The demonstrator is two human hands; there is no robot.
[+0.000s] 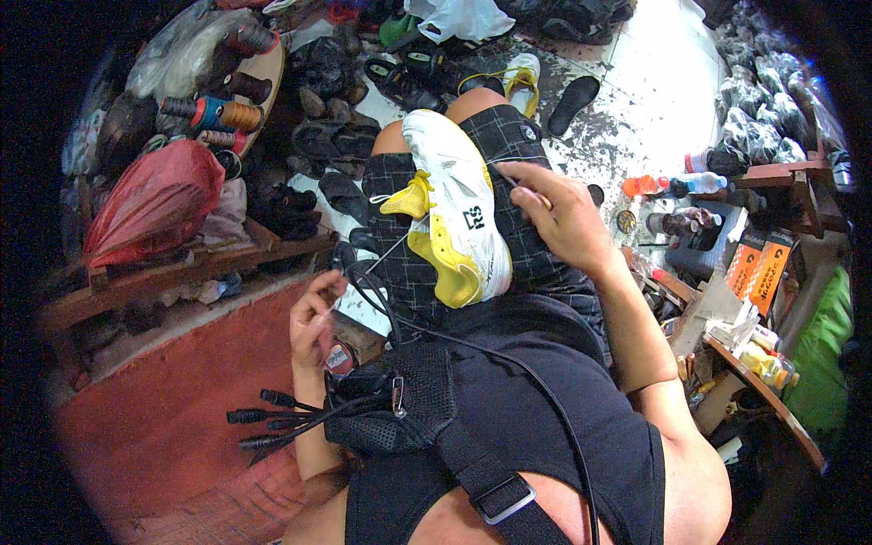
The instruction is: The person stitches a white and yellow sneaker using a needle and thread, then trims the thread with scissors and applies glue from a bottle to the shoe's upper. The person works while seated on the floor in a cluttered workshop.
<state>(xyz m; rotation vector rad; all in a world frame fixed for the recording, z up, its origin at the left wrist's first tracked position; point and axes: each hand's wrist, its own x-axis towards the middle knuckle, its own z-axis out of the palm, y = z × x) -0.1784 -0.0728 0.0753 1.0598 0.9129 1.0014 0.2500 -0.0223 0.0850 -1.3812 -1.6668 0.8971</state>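
Note:
A white and yellow sports shoe (470,204) lies on its side across my lap, its toe pointing away and its yellow tongue (413,195) folded out to the left. From the shoe's opening a thin pale thread (389,254) runs taut toward my left hand (316,313), whose fingers are pinched together at its end. My right hand (565,213) is by the sole edge on the other side. Its fingers close round a slim tool whose thin tip is near the sole; most of it is hidden, so its kind is unclear.
Black cables (509,350) and a pouch (391,400) hang over my front. On the left, thread spools (241,115) and a red bag (154,204) sit on a wooden bench. Ahead lie a matching shoe (522,82) and a black insole (573,104). Bottles (699,183) stand right.

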